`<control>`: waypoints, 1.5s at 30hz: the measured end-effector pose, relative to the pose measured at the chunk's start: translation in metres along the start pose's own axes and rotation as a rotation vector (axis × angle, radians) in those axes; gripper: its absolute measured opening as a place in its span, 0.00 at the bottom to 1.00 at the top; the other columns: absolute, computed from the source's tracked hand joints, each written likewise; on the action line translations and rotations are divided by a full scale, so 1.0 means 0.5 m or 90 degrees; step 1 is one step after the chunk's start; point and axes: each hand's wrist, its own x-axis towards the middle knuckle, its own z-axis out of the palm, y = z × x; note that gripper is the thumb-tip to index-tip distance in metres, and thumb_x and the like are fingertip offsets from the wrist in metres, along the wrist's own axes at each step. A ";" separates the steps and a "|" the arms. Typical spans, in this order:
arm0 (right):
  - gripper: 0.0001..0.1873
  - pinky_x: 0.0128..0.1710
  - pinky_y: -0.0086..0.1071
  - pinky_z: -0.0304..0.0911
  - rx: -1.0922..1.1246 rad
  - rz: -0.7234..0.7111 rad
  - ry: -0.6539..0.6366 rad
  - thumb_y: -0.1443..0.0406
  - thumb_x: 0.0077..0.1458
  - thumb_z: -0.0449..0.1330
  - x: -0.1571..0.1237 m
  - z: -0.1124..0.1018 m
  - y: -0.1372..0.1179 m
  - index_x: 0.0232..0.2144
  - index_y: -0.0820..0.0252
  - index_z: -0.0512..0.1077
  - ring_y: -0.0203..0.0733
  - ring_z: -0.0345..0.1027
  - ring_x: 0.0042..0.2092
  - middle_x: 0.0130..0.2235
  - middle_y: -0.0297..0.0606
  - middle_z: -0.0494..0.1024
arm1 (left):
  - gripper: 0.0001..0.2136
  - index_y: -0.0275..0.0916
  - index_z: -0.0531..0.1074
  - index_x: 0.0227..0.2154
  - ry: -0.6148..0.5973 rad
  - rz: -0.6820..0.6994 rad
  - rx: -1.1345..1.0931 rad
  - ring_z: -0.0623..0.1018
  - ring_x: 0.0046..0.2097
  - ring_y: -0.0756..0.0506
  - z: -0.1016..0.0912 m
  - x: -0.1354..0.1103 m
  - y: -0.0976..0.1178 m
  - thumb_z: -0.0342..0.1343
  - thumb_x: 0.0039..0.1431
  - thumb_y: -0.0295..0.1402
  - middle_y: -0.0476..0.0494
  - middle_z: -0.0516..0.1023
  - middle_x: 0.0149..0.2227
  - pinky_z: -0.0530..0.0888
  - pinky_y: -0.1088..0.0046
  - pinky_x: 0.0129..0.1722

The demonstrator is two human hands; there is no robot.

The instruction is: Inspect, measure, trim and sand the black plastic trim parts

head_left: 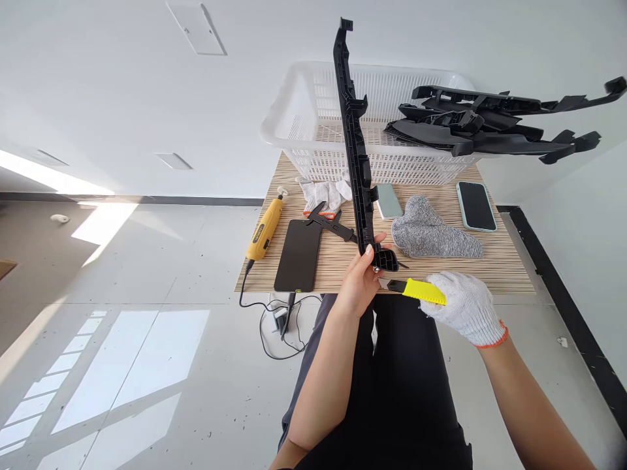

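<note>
My bare left hand (360,281) grips the lower end of a long black plastic trim part (359,156), which rises upright in front of the white basket. In a white knitted glove with an orange cuff, my right hand (463,307) is closed around a yellow utility knife (424,291). The knife's blade points left, close to the part's lower end and my left fingertips; whether it touches the plastic I cannot tell. Behind the part lies a black caliper (333,225), partly covered by it.
A white basket (313,147) at the back holds several black plastic parts (470,127) jutting out right. On the table (504,274) lie a yellow rotary tool (265,228) with its cord, a black tablet (298,256), white gloves (323,194), a pale green box (389,201), a grey sock (434,230) and a phone (476,206).
</note>
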 end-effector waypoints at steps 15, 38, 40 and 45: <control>0.14 0.25 0.33 0.47 0.055 -0.007 -0.081 0.55 0.50 0.60 0.022 -0.009 0.015 0.31 0.59 0.76 0.39 0.62 0.24 0.24 0.34 0.74 | 0.15 0.40 0.81 0.46 0.008 -0.007 0.043 0.74 0.37 0.51 0.003 -0.003 0.003 0.65 0.58 0.40 0.43 0.81 0.41 0.63 0.79 0.26; 0.14 0.25 0.33 0.46 0.027 0.018 -0.103 0.54 0.51 0.59 0.017 -0.014 0.018 0.29 0.58 0.75 0.39 0.61 0.24 0.24 0.34 0.74 | 0.16 0.42 0.80 0.46 0.013 0.006 0.084 0.74 0.39 0.52 0.007 -0.005 -0.001 0.66 0.57 0.42 0.45 0.80 0.42 0.64 0.79 0.29; 0.14 0.25 0.33 0.46 0.033 0.018 -0.097 0.54 0.51 0.59 0.017 -0.014 0.019 0.30 0.58 0.76 0.40 0.62 0.24 0.24 0.35 0.74 | 0.16 0.43 0.80 0.46 0.010 0.003 0.082 0.74 0.39 0.52 0.007 -0.005 -0.001 0.66 0.57 0.42 0.45 0.80 0.42 0.64 0.79 0.29; 0.13 0.25 0.33 0.48 0.042 -0.009 -0.084 0.55 0.51 0.59 0.017 -0.015 0.021 0.31 0.58 0.76 0.40 0.63 0.25 0.24 0.35 0.75 | 0.16 0.42 0.80 0.47 0.000 0.008 0.078 0.73 0.39 0.52 0.007 -0.004 0.000 0.66 0.57 0.42 0.44 0.80 0.42 0.63 0.80 0.27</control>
